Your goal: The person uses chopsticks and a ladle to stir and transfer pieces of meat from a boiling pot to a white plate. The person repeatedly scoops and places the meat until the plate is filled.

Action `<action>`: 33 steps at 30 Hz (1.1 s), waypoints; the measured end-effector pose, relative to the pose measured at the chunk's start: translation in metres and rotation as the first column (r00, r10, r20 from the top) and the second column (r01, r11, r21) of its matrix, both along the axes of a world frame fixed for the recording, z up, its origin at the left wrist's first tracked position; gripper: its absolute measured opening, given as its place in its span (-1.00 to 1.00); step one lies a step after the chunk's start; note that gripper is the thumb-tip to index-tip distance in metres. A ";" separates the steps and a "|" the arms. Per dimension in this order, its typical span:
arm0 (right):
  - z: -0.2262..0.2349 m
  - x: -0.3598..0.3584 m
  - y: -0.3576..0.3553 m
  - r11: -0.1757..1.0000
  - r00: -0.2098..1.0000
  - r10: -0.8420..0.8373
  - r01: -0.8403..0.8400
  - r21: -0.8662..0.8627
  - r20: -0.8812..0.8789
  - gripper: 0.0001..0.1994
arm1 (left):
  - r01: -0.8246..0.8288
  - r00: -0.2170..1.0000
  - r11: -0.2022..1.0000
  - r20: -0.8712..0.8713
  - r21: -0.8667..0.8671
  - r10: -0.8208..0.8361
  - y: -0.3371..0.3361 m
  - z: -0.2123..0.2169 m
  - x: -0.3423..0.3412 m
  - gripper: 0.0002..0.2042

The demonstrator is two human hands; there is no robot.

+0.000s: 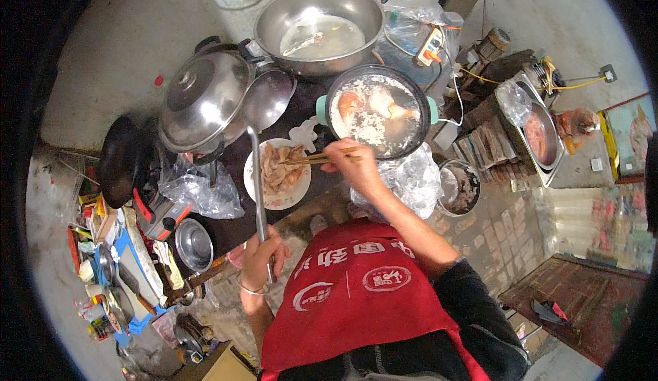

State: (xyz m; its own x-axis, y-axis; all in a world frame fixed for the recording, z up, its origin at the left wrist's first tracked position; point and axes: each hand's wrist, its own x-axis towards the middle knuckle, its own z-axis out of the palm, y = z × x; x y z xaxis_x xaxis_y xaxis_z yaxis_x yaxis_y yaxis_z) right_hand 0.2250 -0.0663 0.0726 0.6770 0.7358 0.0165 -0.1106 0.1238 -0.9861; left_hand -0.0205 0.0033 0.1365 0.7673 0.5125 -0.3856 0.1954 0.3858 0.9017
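My left hand (263,257) is closed around the long handle of a metal ladle (271,99), whose wide shiny bowl lies beside the lidded steel pot. In my right hand (353,167) is a pair of chopsticks (312,158), their tips over the pale meat pieces (277,167). These pieces fill much of a white plate (297,193) on the dark table. Just beyond my right hand stands a dark electric pot (430,110) with light green handles. Cloudy, foamy broth fills it, with large meat pieces (384,102) partly above the surface.
A wide steel pan (377,18) with some liquid stands at the back. The domed lidded pot (205,96) is at left, with a plastic bag (209,192) nearer me. A power strip (430,45) and cords lie back right; a steel pot (473,206) stands low at right.
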 end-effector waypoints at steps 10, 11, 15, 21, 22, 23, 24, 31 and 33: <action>0.058 0.096 -0.133 0.773 0.776 -0.625 0.631 -0.071 0.089 -0.73 | 0.019 0.999 0.999 0.035 -0.039 -0.017 0.001 -0.003 0.004 -0.82; 0.054 0.097 -0.141 0.752 0.755 -0.654 0.655 -0.072 0.047 -0.73 | 0.051 0.998 0.998 0.027 -0.047 -0.049 0.003 -0.004 0.008 -0.82; 0.042 0.092 -0.158 0.708 0.711 -0.703 0.702 -0.081 0.016 -0.72 | 0.139 0.988 0.984 -0.050 -0.108 -0.145 0.003 0.008 0.033 -0.84; 0.025 0.094 -0.164 0.703 0.698 -0.711 0.708 -0.066 -0.086 -0.71 | 0.303 0.929 0.950 -0.200 -0.070 -0.311 0.004 0.013 0.073 -0.80; 0.023 0.094 -0.163 0.711 0.704 -0.702 0.700 -0.062 -0.103 -0.71 | 0.329 0.922 0.943 -0.202 -0.045 -0.331 0.004 0.011 0.076 -0.81; 0.020 0.095 -0.163 0.722 0.714 -0.690 0.689 -0.059 -0.114 -0.71 | 0.352 0.915 0.936 -0.204 -0.020 -0.349 0.005 0.008 0.079 -0.81; 0.019 0.095 -0.162 0.728 0.720 -0.685 0.683 -0.057 -0.112 -0.71 | 0.377 0.907 0.926 -0.206 0.003 -0.368 0.006 0.007 0.083 -0.81; 0.015 0.083 -0.108 0.853 0.851 -0.521 0.522 0.002 -0.066 -0.79 | 0.267 0.945 0.962 -0.208 0.050 -0.251 0.005 0.016 0.088 -0.82; 0.013 0.078 -0.081 0.893 0.892 -0.449 0.445 0.063 0.059 -0.84 | 0.260 0.950 0.963 -0.198 0.064 -0.243 0.006 0.019 0.085 -0.82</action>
